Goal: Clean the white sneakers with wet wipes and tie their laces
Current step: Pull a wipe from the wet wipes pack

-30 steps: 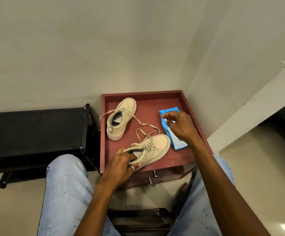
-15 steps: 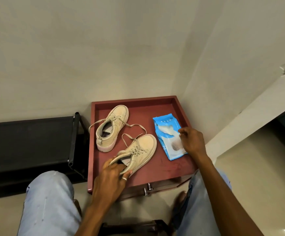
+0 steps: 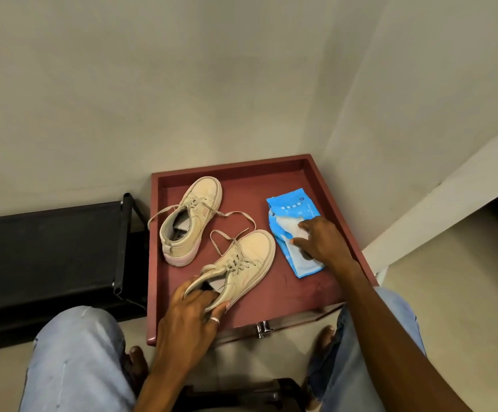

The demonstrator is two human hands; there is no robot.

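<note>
Right, the near sneaker (image 3: pixel 243 261) lies at the front of the red table top (image 3: pixel 289 295), toe pointing away and to the right, heel at the front edge. The left hand (image 3: pixel 192 318) grasps that heel: fingers tucked into the shoe's opening, thumb curled against the sole's side, a silver ring (image 3: pixel 215 320) showing on 1 finger. The shoe's laces (image 3: pixel 232 237) are undone and loop loose over the red surface towards the far sneaker (image 3: pixel 192 223), which stands upright just behind and to the left, toe to the wall, its own laces trailing off both sides.

Over to the right, well apart from the shoes' heels but just beside the near toe, lies the blue wet wipes pack (image 3: pixel 290 208), flat, with white showing at its opening. The right hand (image 3: pixel 320 240) rests on top of it, fingers spread over that white patch and covering the pack's middle; whether they pinch a wipe, I cannot tell.

A raised rim frames the table top on 3 sides, and a metal drawer handle (image 3: pixel 261 329) sits below its front. A black shoe rack (image 3: pixel 48 251) stands to the left, against the pale wall (image 3: pixel 182 84). 2 knees in light jeans (image 3: pixel 75 358) flank the arms.
</note>
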